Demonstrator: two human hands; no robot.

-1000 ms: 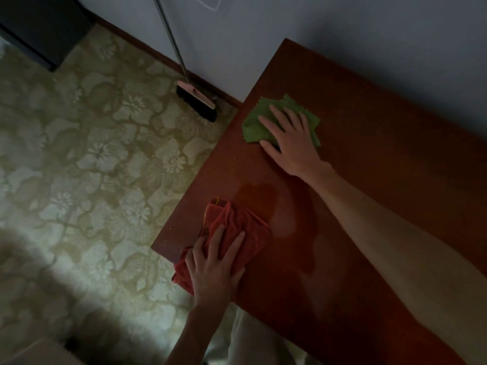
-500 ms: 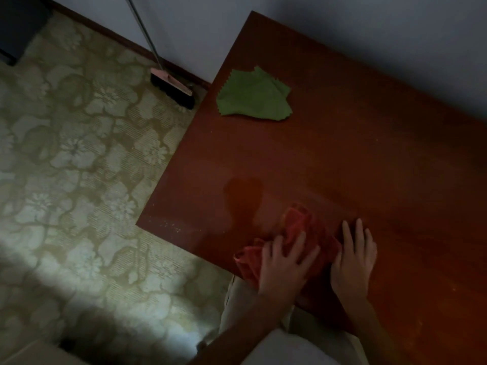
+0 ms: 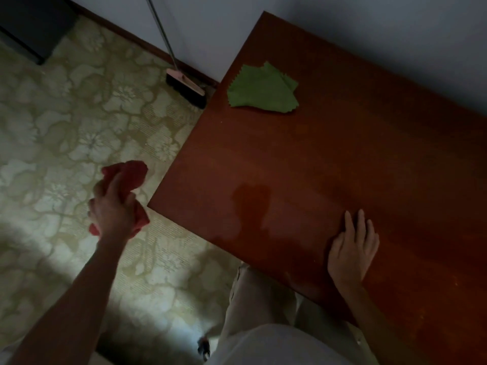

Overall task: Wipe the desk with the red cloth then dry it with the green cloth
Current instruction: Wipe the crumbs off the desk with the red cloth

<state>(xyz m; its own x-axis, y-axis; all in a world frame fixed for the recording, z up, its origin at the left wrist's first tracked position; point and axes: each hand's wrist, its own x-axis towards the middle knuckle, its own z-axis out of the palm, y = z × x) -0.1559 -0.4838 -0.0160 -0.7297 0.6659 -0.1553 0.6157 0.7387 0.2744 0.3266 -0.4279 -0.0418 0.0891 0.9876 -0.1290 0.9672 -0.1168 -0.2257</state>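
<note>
The reddish-brown wooden desk (image 3: 355,159) fills the right half of the head view. A green cloth (image 3: 262,89) lies flat near its far left corner, untouched. My left hand (image 3: 112,209) is out over the floor, left of the desk's near corner, and grips the bunched red cloth (image 3: 133,173). My right hand (image 3: 351,246) rests palm down on the desk near its front edge, fingers apart, holding nothing. A darker damp patch (image 3: 250,204) shows on the wood between the two hands.
A broom (image 3: 185,88) leans against the wall (image 3: 210,35) just left of the desk. Patterned floral flooring (image 3: 66,114) spreads to the left. A dark cabinet (image 3: 34,22) stands at the top left. My light trousers (image 3: 263,325) show below the desk edge.
My left hand has lifted the red cloth off the desk and swung it left over the floor. My right hand left the green cloth earlier and now rests flat near the front edge.
</note>
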